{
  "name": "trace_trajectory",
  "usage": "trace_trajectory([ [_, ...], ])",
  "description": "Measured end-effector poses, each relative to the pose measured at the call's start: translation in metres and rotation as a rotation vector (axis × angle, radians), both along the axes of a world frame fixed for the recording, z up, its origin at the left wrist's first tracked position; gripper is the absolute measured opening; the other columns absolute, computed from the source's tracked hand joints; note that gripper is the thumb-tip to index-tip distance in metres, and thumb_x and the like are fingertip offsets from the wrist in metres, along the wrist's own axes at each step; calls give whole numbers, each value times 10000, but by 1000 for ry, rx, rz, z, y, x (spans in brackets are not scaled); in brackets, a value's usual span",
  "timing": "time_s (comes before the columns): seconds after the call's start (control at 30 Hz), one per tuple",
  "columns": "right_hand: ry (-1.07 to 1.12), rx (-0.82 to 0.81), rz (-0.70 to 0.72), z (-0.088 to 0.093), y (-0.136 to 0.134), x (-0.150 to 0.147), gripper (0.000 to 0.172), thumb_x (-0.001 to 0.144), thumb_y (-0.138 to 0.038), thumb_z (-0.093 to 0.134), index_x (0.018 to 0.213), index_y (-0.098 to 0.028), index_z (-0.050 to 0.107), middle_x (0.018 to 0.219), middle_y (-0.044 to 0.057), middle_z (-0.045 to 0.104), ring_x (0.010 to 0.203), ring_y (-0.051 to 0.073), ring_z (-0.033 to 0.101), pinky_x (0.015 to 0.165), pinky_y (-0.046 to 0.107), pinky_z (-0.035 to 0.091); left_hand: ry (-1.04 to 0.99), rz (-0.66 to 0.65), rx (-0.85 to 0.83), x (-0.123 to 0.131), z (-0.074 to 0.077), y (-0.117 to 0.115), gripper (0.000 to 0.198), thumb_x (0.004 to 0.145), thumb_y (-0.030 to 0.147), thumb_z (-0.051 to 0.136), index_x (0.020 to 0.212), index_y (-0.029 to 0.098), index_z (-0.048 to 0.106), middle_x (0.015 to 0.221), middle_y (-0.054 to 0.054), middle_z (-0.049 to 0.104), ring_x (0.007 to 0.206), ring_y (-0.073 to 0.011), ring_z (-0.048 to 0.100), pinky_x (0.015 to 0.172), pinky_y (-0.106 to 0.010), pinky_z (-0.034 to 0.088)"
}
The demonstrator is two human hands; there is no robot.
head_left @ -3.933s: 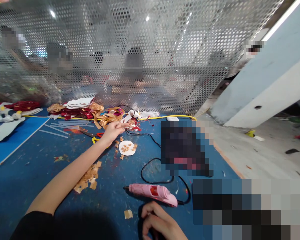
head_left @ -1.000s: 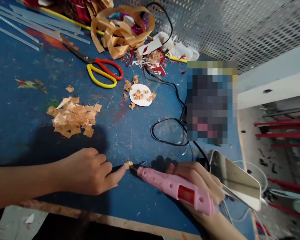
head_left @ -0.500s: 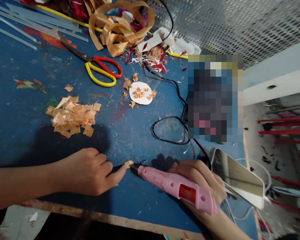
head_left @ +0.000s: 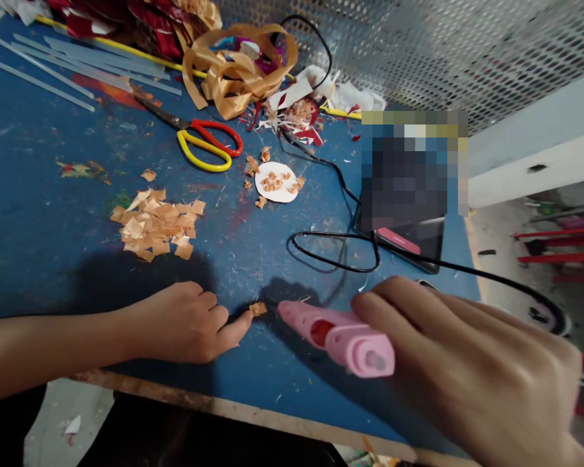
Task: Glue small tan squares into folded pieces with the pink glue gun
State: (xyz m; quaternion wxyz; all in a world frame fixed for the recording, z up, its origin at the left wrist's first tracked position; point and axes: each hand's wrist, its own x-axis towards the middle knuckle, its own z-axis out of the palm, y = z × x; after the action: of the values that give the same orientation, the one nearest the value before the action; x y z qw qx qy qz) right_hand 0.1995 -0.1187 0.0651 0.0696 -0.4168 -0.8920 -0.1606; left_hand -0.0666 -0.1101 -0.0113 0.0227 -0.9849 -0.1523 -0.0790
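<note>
My left hand (head_left: 189, 324) rests low on the blue table (head_left: 253, 253), its index fingertip touching the edge of a small tan ribbon square (head_left: 258, 309). The other fingers are curled. In my right hand (head_left: 472, 350) is a pink glue gun (head_left: 331, 334), its back end tilted up towards the camera and its front end just right of the square. Beyond my left hand lies a pile of tan squares (head_left: 158, 224). A white paper oval (head_left: 277, 183) with crumpled tan pieces on it sits farther back, more pieces beside it.
Red-and-yellow scissors (head_left: 209, 146) lie behind the pile, near clear glue sticks (head_left: 78, 65). Gold ribbon (head_left: 238, 71) and paper scraps are heaped at the back by a perforated metal panel (head_left: 418, 52). A black cable (head_left: 335, 259) loops near a dark phone (head_left: 418, 243), partly pixelated.
My right hand has lifted towards the camera and right, drawing the glue gun's tip off the tan square. The cable moved with it. My left fingertip stays at the square.
</note>
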Motion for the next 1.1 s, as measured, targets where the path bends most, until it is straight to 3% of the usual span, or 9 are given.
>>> trace_trajectory([
  [0.07, 112, 28, -76, -7, 2, 8, 298, 958, -232, 467, 661, -226, 499, 579, -14, 507, 480, 120, 391, 451, 290, 238, -4, 4, 27, -1, -1, 0, 358, 865, 169, 526, 1211, 150, 614, 517, 46, 476, 431, -126, 474, 408, -304, 216],
  [0.13, 329, 23, -189, -21, 4, 16, 237, 914, -301, 550, 692, -227, 511, 627, -6, 565, 508, 113, 480, 462, 259, 310, -19, -4, 48, -2, -1, 1, 346, 875, 181, 531, 1208, 144, 614, 508, 53, 465, 425, -122, 467, 401, -301, 218],
  [0.23, 634, -129, -289, -47, 6, 20, 226, 820, -408, 648, 751, -218, 546, 664, 8, 614, 547, 145, 574, 481, 260, 420, -57, -49, 60, -4, 0, 3, 315, 865, 157, 531, 1164, 140, 630, 519, 50, 475, 447, -121, 481, 408, -295, 254],
  [0.33, 831, -276, -337, -70, 5, 15, 192, 771, -337, 689, 757, -201, 553, 643, -2, 623, 542, 150, 597, 472, 260, 462, -89, -64, 74, -6, 2, 5, 258, 871, 151, 527, 1097, 140, 650, 532, 44, 492, 462, -116, 485, 417, -290, 282],
  [0.43, 902, -299, -330, -82, 4, 8, 167, 753, -281, 685, 738, -201, 540, 623, -15, 596, 540, 139, 581, 478, 254, 458, -79, -47, 76, -5, 3, 6, 261, 909, 206, 520, 1134, 140, 635, 544, 50, 495, 459, -114, 481, 413, -294, 290],
  [0.6, 953, -309, -287, -86, 4, 7, 179, 744, -249, 704, 741, -212, 528, 617, -25, 585, 533, 127, 567, 499, 254, 454, -39, 1, 62, -2, 3, 6, 353, 935, 308, 510, 1235, 136, 588, 558, 58, 494, 447, -124, 476, 408, -318, 280],
  [1.1, 1032, -391, -309, -84, 4, 7, 177, 696, -228, 698, 719, -208, 523, 609, -32, 557, 506, 122, 538, 476, 249, 414, -29, 23, 27, 1, 7, 7, 370, 954, 303, 467, 1265, 123, 556, 542, 58, 505, 459, -131, 486, 444, -318, 247],
])
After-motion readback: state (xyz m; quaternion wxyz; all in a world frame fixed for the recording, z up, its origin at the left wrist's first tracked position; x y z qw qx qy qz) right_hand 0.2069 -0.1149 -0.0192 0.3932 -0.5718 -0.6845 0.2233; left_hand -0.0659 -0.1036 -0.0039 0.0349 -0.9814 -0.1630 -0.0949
